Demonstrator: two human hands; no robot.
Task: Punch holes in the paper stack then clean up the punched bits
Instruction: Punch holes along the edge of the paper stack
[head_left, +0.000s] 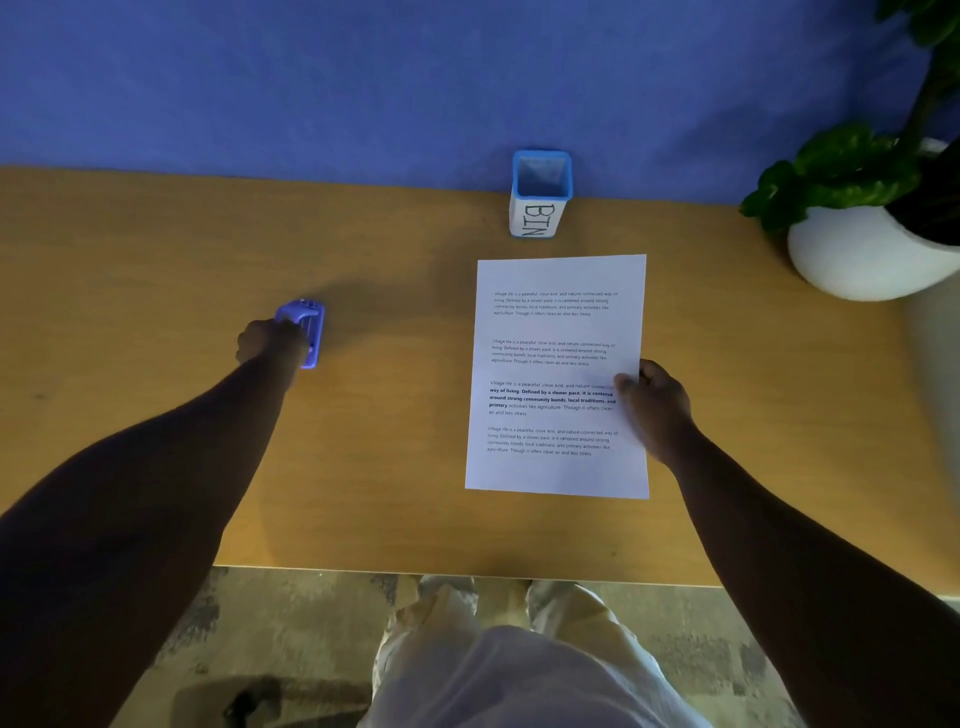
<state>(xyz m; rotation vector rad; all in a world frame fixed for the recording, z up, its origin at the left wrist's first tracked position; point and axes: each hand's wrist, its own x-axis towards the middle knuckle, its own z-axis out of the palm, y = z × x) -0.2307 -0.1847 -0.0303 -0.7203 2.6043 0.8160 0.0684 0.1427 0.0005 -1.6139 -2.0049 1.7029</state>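
Head view, steeply downward — table (363, 467) near

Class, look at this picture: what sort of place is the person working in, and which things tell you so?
Probably a desk in an office or study: a wooden desk holding a printed paper stack, a hole punch, a small container marked BIN, and a potted plant.

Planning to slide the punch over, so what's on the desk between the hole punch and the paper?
Nothing: the head view shows bare desk between the hole punch and paper.
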